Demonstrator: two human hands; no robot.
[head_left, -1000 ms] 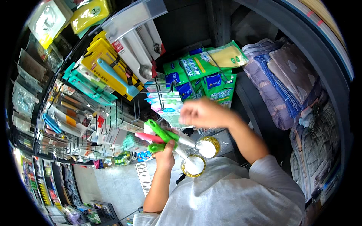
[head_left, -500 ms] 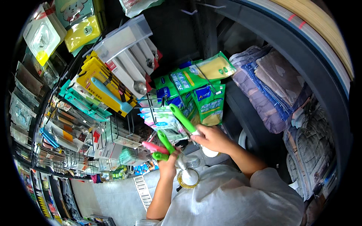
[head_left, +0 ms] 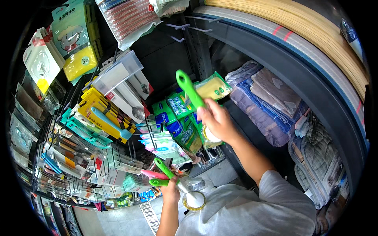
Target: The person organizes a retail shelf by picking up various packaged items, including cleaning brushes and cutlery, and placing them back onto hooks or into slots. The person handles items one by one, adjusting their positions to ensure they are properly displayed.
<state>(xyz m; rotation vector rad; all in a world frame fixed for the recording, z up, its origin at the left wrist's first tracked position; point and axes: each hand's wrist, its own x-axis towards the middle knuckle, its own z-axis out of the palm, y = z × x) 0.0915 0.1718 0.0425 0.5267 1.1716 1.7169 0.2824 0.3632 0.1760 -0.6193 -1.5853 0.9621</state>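
Raised in front of the hanging packets, my right hand (head_left: 215,120) is closed around a pot scrubber with a green handle (head_left: 188,88). The handle points up and away; part of its white round head shows below my palm. Lower and to the left, my left hand (head_left: 171,192) grips several more pot scrubbers. Green handles (head_left: 163,167) and a pink handle (head_left: 152,174) stick out above its fingers. Their heads lie against my shirt: a white disc (head_left: 194,200) ringed with gold wire mesh, and a silver mesh one (head_left: 197,184) behind it.
Green packets (head_left: 181,114) hang on hooks behind my right hand. To the left, a rack carries spoons (head_left: 138,113), a yellow pack (head_left: 103,112) and many small packages. Bare hooks (head_left: 181,27) jut out above. Folded textiles (head_left: 271,98) fill a dark shelf on the right.
My right hand has lifted its scrubber up and away from my left hand. The left hand keeps its bunch near my body, slightly lower. The whole view has shifted a little.
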